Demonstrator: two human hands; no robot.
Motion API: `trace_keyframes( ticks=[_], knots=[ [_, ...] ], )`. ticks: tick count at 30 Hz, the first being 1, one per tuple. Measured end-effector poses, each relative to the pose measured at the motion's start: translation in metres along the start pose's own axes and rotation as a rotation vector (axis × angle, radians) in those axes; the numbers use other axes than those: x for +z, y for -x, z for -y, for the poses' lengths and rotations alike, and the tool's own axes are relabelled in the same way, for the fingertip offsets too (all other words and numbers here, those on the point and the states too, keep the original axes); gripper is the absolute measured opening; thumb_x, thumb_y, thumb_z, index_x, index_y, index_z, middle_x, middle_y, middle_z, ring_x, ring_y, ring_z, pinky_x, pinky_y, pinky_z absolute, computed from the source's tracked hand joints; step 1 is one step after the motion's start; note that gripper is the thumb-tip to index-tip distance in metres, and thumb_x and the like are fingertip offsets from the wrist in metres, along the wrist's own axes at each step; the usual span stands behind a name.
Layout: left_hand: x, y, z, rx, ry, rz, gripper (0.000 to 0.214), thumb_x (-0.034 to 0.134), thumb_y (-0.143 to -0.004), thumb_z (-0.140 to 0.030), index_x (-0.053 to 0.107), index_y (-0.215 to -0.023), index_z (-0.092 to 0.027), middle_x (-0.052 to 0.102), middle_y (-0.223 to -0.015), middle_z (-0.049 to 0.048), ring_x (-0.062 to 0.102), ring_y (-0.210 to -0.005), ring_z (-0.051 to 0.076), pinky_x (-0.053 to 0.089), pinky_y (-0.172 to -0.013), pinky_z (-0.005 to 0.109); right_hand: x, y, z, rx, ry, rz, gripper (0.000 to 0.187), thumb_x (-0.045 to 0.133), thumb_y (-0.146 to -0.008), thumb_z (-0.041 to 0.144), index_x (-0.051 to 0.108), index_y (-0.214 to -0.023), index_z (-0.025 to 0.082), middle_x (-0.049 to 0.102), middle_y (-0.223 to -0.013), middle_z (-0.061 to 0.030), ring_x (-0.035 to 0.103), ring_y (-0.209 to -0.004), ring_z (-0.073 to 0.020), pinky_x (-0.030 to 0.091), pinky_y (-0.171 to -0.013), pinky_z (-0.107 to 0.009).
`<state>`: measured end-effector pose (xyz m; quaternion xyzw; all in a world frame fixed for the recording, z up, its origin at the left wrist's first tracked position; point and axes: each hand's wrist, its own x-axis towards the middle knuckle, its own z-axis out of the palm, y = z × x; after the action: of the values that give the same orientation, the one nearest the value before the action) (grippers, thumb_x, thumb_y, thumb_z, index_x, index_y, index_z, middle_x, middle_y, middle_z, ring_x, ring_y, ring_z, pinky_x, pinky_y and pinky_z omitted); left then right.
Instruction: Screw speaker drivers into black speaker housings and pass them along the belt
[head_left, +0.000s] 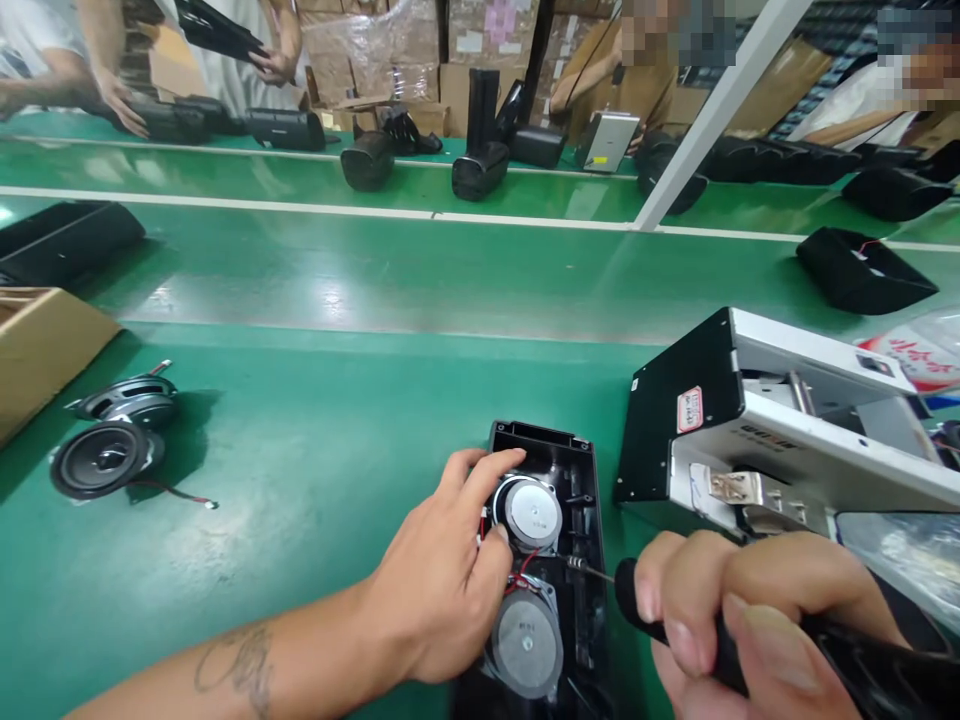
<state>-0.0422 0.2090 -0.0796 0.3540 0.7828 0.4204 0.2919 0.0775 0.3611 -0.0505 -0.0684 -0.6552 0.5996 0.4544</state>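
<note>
Your left hand (442, 560) curls half-open over the upper speaker (531, 512), fingers gripping its rim, in the black housing (586, 500) lying on the green desk (300, 560), while your right hand (720, 610) closes firmly around a screwdriver (847, 660) whose bit reaches into the housing just beside that speaker.

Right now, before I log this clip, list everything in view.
speaker housing: 1, black, on the green belt
mounted speakers: 2, silver and black, inside the housing
loose speakers: 2, black and grey, on the belt at left
cardboard box: 1, brown, left edge
metal machine: 1, black and silver, right of the housing
speaker shells: several, black, farther belt
co-workers: about four, beyond the farther belt
screwdriver: 1, black, in the right hand
left hand: on the upper mounted speaker
right hand: gripping the screwdriver
</note>
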Motion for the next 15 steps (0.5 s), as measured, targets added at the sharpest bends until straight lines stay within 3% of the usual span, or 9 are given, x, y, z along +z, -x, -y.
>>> trace_keyframes(
  ticks=[5,11,15],
  knots=[
    [0.000,0.000,-0.001,0.013,-0.004,-0.011,0.061,0.039,-0.106,-0.024,0.040,-0.166,-0.033,0.045,-0.165,0.0114,0.067,-0.132,0.034,0.051,-0.122,0.066,0.006,0.003,-0.002,0.073,0.007,-0.074,0.041,0.077,-0.105,0.034,0.053,-0.073,0.021,0.049,-0.059,0.0056,0.047,-0.047,-0.0088,0.044,-0.052,-0.030],
    [0.002,0.001,-0.005,0.004,-0.007,-0.006,0.061,0.040,-0.106,-0.026,0.040,-0.167,-0.035,0.045,-0.165,0.0112,0.067,-0.133,0.034,0.052,-0.121,0.065,0.008,0.002,-0.002,0.078,0.022,-0.008,0.045,0.075,-0.104,0.034,0.049,-0.070,0.021,0.046,-0.056,0.0057,0.046,-0.047,-0.0091,0.040,-0.049,-0.029],
    [0.000,-0.001,-0.002,0.025,0.003,0.006,0.063,0.042,-0.105,-0.025,0.040,-0.167,-0.036,0.046,-0.164,0.0116,0.067,-0.134,0.033,0.055,-0.119,0.062,-0.002,0.008,-0.015,0.054,0.029,0.049,0.028,0.074,-0.100,0.029,0.055,-0.080,0.025,0.047,-0.062,0.0043,0.045,-0.048,-0.0143,0.042,-0.048,-0.035]
  ],
)
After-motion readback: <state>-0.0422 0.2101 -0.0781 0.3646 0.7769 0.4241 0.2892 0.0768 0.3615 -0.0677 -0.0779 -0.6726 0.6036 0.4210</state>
